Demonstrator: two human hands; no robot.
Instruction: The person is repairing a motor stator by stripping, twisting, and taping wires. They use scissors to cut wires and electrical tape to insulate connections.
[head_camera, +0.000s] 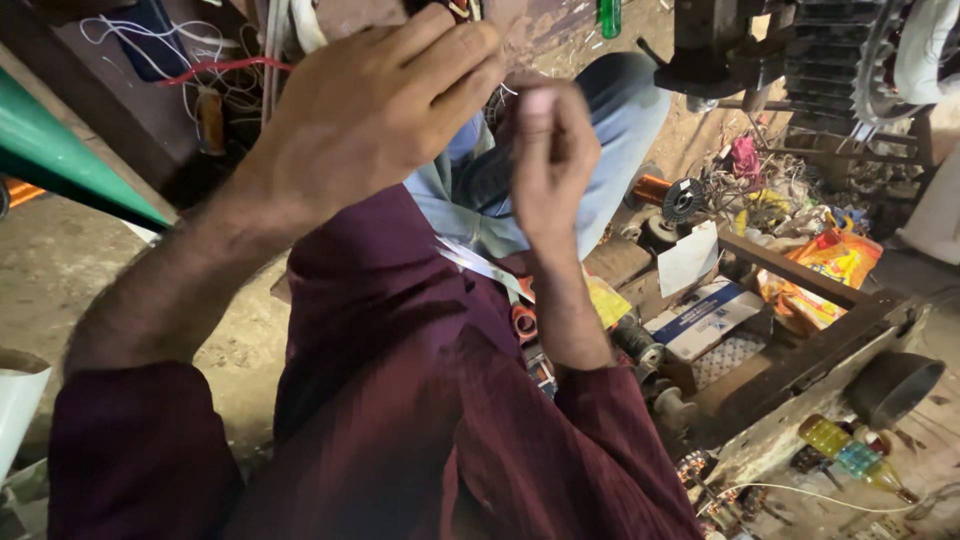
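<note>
Maroon sleeves (400, 420) fill the bottom of the view, both forearms raised toward the camera. Fingers of the left hand (375, 105) lie curled together, knuckles up, over something I cannot make out; whether they pinch anything is not visible. Right hand (550, 150) is blurred, its fingers bunched with the thumb pressed against them, and I cannot tell what, if anything, sits between them.

Just below the two hands hangs a thin pale strip (485, 268), like tape or film, running down and to the right across the light blue cloth (620, 130) behind the hands. It looks light, limp and easily creased, so it would best be taken by its edge near one end, between thumb and forefinger, with a soft pinch.

Further out, a wooden tray (800, 350) to the right holds a blue and white box (705, 315), spools and a yellow packet (835, 260). A copper wire coil (655, 188) lies beyond, a green cone (60, 160) at left.
</note>
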